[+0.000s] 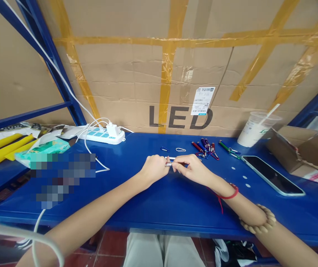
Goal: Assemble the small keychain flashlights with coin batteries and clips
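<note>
My left hand (155, 168) is closed in a fist, with a small silver metal cylinder (168, 164) at its fingers. From the other side my right hand (192, 168) pinches the cylinder's end with thumb and fingertips. Much of the piece is covered by the fingers. Just beyond my hands lie a blue carabiner (165, 149) and a silver carabiner (180, 150). Behind my right hand is a pile of red and purple keychain flashlights (205, 147) with clips. A green keychain flashlight (225, 147) lies to their right.
Several small pale discs (244, 177) lie left of a phone (272, 175). A plastic cup with a straw (255, 129) and an open cardboard box (309, 155) are at right. A white power strip (103, 135) and yellow tubes (11, 148) are at left.
</note>
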The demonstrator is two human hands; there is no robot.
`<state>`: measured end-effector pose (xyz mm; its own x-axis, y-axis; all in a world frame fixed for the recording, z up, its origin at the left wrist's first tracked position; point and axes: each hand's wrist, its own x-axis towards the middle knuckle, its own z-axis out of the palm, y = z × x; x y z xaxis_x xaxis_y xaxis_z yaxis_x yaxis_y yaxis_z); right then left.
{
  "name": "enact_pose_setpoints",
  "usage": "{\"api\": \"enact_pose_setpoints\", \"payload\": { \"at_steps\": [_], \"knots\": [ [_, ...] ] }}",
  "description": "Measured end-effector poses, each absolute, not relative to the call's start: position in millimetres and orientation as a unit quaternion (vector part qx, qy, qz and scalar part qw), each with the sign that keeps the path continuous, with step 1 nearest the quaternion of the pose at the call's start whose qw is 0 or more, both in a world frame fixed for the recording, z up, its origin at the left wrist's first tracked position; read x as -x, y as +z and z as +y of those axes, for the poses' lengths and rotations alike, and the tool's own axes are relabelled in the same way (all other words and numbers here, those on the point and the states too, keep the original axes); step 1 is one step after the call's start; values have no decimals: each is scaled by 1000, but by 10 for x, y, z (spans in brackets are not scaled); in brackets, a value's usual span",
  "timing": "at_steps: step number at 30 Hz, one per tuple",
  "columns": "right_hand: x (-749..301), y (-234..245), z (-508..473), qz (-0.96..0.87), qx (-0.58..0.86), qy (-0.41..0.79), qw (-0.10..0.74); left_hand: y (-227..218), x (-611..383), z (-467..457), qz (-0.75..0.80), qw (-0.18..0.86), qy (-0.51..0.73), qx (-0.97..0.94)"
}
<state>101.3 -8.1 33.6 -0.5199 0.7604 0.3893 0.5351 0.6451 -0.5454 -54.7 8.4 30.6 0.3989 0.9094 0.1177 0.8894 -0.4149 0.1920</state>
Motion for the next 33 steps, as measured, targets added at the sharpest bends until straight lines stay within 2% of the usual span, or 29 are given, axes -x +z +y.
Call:
{"api": "enact_pose_setpoints", "payload": {
  "at_steps": [4, 11, 17, 21, 26, 33],
  "knots": [
    [-1033, 406, -63, -834, 384, 237, 317, 339, 523, 92, 526, 53, 140, -837],
    [-1113, 416, -22, -837, 385, 239, 306, 291, 514, 94, 516, 119, 188, -827],
    [-1164, 446, -20, -844, 381, 227, 300, 269, 538, 91, 476, 108, 239, -839],
    [-1213, 492, -28, -858, 389, 168, 289, 274, 536, 84, 412, 152, 283, -853],
    [-1246, 538, -39, -878, 385, 49, 280, 282, 587, 102, 352, 131, 280, -884],
    [-1244, 479, -36, -893, 370, -53, 252, 275, 672, 179, 293, 138, 265, -909]
  ]
}}
